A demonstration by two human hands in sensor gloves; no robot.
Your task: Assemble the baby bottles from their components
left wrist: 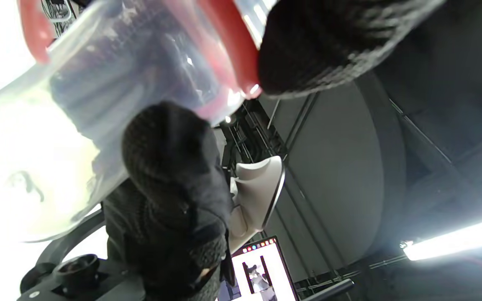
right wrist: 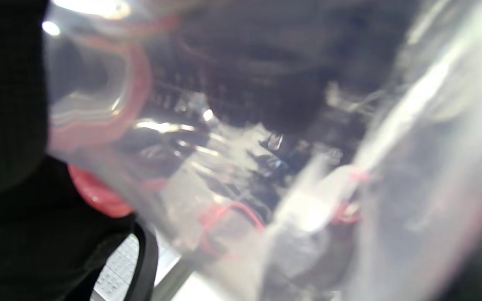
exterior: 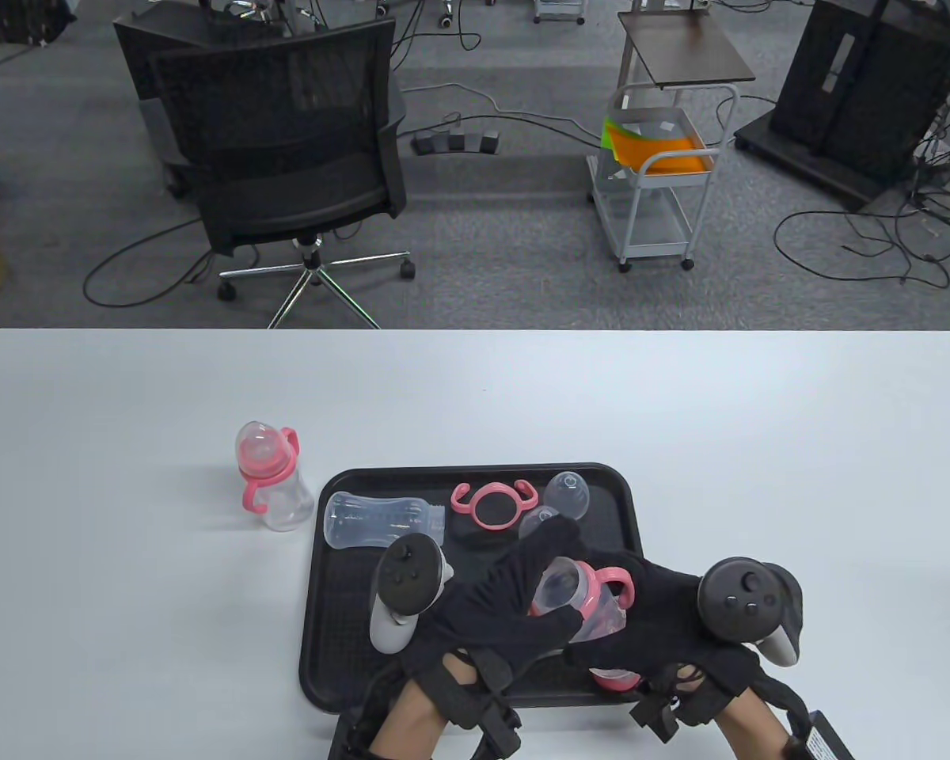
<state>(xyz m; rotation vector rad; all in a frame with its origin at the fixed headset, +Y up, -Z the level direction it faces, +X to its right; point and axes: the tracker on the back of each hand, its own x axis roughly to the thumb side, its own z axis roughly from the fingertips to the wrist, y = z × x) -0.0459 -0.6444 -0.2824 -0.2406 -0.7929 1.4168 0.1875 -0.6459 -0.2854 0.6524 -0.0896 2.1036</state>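
Note:
Both gloved hands hold one baby bottle [exterior: 582, 606] with a pink collar and pink handles above the black tray [exterior: 475, 479]. My left hand [exterior: 514, 606] grips its clear cap end; in the left wrist view its fingertips [left wrist: 170, 146] press on the clear cap [left wrist: 111, 83]. My right hand [exterior: 649, 625] grips the bottle body, which fills the right wrist view [right wrist: 266, 167] as a blur. On the tray lie a clear bottle body [exterior: 380, 518], a pink handle ring [exterior: 491, 504] and a clear cap [exterior: 568, 492].
A finished bottle [exterior: 269, 483] with pink handles stands upright on the white table [exterior: 127, 633], left of the tray. An office chair [exterior: 285, 158] and a small cart [exterior: 657, 174] stand beyond the table's far edge.

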